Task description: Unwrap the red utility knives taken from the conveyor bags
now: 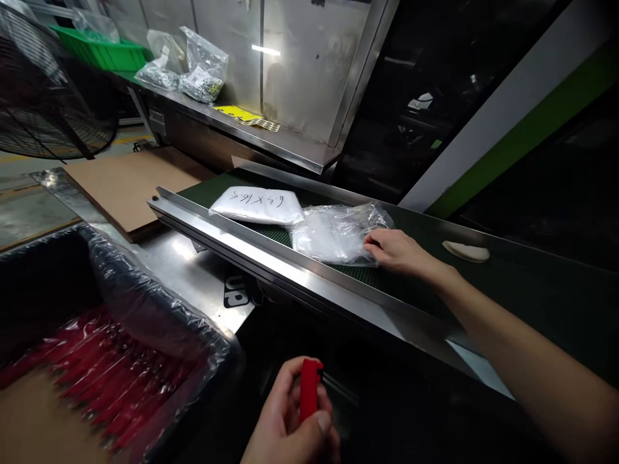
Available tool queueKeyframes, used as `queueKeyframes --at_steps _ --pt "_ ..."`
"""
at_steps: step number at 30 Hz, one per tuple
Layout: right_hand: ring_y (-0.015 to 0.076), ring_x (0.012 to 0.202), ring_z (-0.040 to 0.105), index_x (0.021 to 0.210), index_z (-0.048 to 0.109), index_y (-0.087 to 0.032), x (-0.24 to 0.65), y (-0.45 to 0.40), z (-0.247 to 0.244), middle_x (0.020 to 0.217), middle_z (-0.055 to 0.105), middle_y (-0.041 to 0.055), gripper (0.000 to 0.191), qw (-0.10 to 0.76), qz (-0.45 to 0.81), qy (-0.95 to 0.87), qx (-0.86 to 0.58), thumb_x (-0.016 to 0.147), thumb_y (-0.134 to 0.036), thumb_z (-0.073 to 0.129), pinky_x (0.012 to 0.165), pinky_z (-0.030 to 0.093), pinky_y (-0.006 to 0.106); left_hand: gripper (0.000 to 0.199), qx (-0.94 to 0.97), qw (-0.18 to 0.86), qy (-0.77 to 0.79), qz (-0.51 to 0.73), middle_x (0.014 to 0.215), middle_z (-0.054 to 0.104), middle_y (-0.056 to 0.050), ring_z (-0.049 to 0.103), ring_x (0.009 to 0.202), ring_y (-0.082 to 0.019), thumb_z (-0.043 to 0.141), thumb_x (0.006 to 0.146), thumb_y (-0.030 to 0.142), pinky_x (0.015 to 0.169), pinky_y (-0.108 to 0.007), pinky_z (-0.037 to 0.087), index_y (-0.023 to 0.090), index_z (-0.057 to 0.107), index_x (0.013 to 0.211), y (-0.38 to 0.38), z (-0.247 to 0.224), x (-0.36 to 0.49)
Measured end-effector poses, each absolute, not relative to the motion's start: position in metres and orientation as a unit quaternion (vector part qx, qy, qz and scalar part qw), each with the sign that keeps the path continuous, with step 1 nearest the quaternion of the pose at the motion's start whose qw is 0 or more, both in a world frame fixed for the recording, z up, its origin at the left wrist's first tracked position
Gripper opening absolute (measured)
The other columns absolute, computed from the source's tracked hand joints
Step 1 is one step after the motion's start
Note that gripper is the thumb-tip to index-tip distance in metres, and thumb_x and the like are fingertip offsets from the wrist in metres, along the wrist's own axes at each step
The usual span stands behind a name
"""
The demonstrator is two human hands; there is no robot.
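My left hand (294,412) is closed round a small red bar-shaped piece (308,386) with a dark part at its top end; I cannot make out its exact kind. It is held low in front of the conveyor. On the green conveyor belt (522,290) lies a loose stack of clear plastic bags (333,232). My right hand (394,250) pinches the right edge of these bags between thumb and fingers. Touching the stack on its left is a white plastic-wrapped pack (258,205) with handwritten numbers on it.
At lower left, a dark bin (193,322) lined with clear film holds several red bagged pieces (120,367). A metal rail (290,274) edges the belt. A pale curved piece (467,251) lies farther right. Bags of small parts (203,80) stand on the shelf; a fan (43,96) is left.
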State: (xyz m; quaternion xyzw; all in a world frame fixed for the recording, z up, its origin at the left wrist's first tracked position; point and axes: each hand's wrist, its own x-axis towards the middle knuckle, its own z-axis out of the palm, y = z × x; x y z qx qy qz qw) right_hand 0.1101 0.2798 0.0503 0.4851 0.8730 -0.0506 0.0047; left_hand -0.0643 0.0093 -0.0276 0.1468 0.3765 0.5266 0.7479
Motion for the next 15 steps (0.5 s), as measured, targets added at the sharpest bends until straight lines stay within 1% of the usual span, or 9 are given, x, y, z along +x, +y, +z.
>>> queueKeyframes --at_steps 2,4,7,8,10,11,12,15 --pt "0.0128 0.075 0.058 0.092 0.064 -0.016 0.114 0.261 0.058 0.085 0.064 0.001 0.022 -0.033 -0.089 0.872 0.481 0.096 -0.033 0.049 0.071 0.047 0.028 0.057 0.183 0.726 0.386 0.539 0.087 0.056 0.0 0.056 0.063 -0.012 0.078 0.072 0.038 0.058 -0.027 0.047 0.023 0.046 0.117 0.02 -0.02 -0.062" --pt "0.0124 0.071 0.058 0.093 0.065 -0.019 0.115 0.233 0.065 0.082 0.065 -0.0004 0.026 -0.073 -0.128 0.868 0.474 0.096 -0.037 0.046 0.064 0.045 0.026 0.052 0.214 0.703 0.396 0.551 0.092 0.056 0.0 0.055 0.066 -0.01 0.075 0.076 0.035 0.06 -0.025 0.046 0.024 0.045 0.117 0.033 -0.01 -0.06" --pt "0.0112 0.076 0.061 0.097 0.065 -0.023 0.109 0.178 0.066 0.086 0.067 -0.0025 0.024 -0.133 -0.191 0.856 0.463 0.095 -0.041 0.048 0.066 0.046 0.023 0.051 0.241 0.678 0.394 0.572 0.098 0.056 0.0 0.051 0.069 -0.007 0.077 0.076 0.032 0.059 -0.02 0.043 0.025 0.046 0.115 0.047 0.007 -0.052" --pt "0.0106 0.077 0.061 0.097 0.065 -0.024 0.107 0.159 0.064 0.088 0.067 -0.0031 0.022 -0.151 -0.225 0.848 0.456 0.095 -0.04 0.05 0.067 0.047 0.021 0.051 0.245 0.671 0.389 0.582 0.099 0.056 0.0 0.051 0.071 -0.007 0.078 0.075 0.032 0.06 -0.019 0.043 0.025 0.047 0.114 0.049 0.01 -0.049" --pt "0.0096 0.08 0.062 0.096 0.064 -0.026 0.104 0.126 0.056 0.091 0.066 -0.004 0.016 -0.183 -0.298 0.828 0.438 0.095 -0.036 0.051 0.069 0.048 0.02 0.049 0.256 0.644 0.398 0.601 0.099 0.056 0.001 0.053 0.078 -0.008 0.078 0.075 0.029 0.068 -0.019 0.046 0.026 0.048 0.113 0.048 0.012 -0.042" --pt "0.009 0.08 0.061 0.096 0.063 -0.026 0.104 0.113 0.051 0.091 0.065 -0.0043 0.014 -0.195 -0.326 0.819 0.431 0.096 -0.032 0.05 0.07 0.048 0.019 0.046 0.269 0.626 0.416 0.602 0.097 0.057 0.002 0.054 0.08 -0.009 0.076 0.077 0.028 0.071 -0.02 0.047 0.027 0.049 0.113 0.045 0.01 -0.039" --pt "0.0084 0.081 0.061 0.097 0.062 -0.027 0.105 0.102 0.046 0.092 0.064 -0.0047 0.013 -0.202 -0.343 0.811 0.428 0.097 -0.03 0.049 0.072 0.047 0.019 0.041 0.281 0.608 0.437 0.6 0.094 0.057 0.002 0.054 0.079 -0.009 0.073 0.08 0.028 0.072 -0.02 0.047 0.028 0.049 0.113 0.042 0.007 -0.036" --pt "0.0067 0.083 0.059 0.101 0.059 -0.029 0.114 0.08 0.03 0.094 0.062 -0.0056 0.012 -0.212 -0.34 0.794 0.456 0.099 -0.028 0.047 0.071 0.046 0.016 0.031 0.287 0.58 0.501 0.575 0.087 0.055 0.003 0.05 0.069 -0.008 0.063 0.087 0.027 0.063 -0.02 0.044 0.029 0.048 0.113 0.03 -0.007 -0.033"
